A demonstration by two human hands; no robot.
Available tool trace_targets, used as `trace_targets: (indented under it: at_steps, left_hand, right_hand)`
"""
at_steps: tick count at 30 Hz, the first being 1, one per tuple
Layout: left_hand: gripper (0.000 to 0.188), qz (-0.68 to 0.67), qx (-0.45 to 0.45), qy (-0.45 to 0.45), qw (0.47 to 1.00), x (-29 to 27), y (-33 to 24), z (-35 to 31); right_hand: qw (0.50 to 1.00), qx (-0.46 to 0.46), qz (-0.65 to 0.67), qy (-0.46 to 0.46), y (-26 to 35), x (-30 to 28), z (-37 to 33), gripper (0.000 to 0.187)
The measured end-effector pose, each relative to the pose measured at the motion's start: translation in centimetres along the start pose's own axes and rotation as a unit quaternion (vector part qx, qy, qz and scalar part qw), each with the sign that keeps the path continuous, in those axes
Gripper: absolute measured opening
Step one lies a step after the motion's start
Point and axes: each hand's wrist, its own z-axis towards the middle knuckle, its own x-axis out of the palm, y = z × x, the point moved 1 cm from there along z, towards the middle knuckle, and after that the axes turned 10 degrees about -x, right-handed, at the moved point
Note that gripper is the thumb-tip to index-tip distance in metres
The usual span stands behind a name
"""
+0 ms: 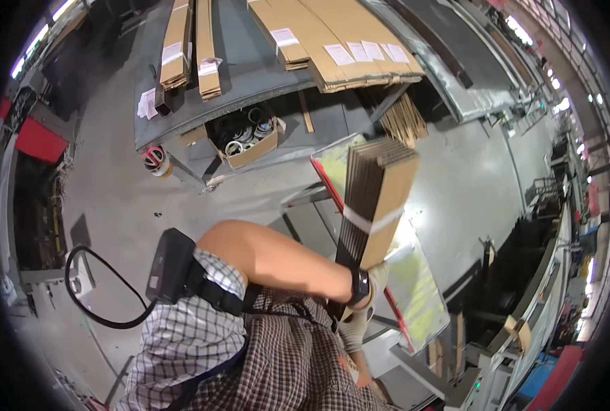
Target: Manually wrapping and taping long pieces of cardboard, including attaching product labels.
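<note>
A tall bundle of folded brown cardboard (pixel 392 198), bound with a white strap, stretches away in front of my body, a little right of centre. My left arm reaches across to it, with a black watch on the wrist. My left hand (pixel 377 279), in a pale glove, is closed against the bundle's near part. Just below, close to my checked apron, is my right hand (pixel 353 333), also in a pale glove. It is by the bundle's near end, and its fingers are hidden. Beneath the bundle lies a panel (pixel 425 305) with yellow-green patches and red edges.
Ahead stands a grey worktable (pixel 236 75) with flat cardboard stacks (pixel 339 41) and narrow cardboard bundles (pixel 177 48). An open box (pixel 253 156) of rolls sits beneath it, and a round container (pixel 157 163) stands by its left leg. Machinery (pixel 524 301) runs along the right.
</note>
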Motion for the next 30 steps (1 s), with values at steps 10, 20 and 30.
trace_targets:
  at_steps: [10, 20, 30]
  left_hand:
    - [0.034, -0.026, 0.245, 0.146, 0.958, -2.6, 8.0, 0.6]
    - [0.067, -0.056, 0.155, 0.177, 0.97, -3.5, 22.6, -0.1]
    - [0.081, -0.152, 0.155, 0.175, 0.96, 0.8, 29.7, -2.8]
  right_hand:
    - [0.995, 0.007, -0.023, 0.095, 12.6, -3.4, 4.2, 0.082]
    - [0.95, 0.015, -0.232, 0.21, 13.8, -5.5, 4.9, 0.093]
    - [0.974, -0.012, -0.108, 0.201, 8.6, -1.1, 6.4, 0.088]
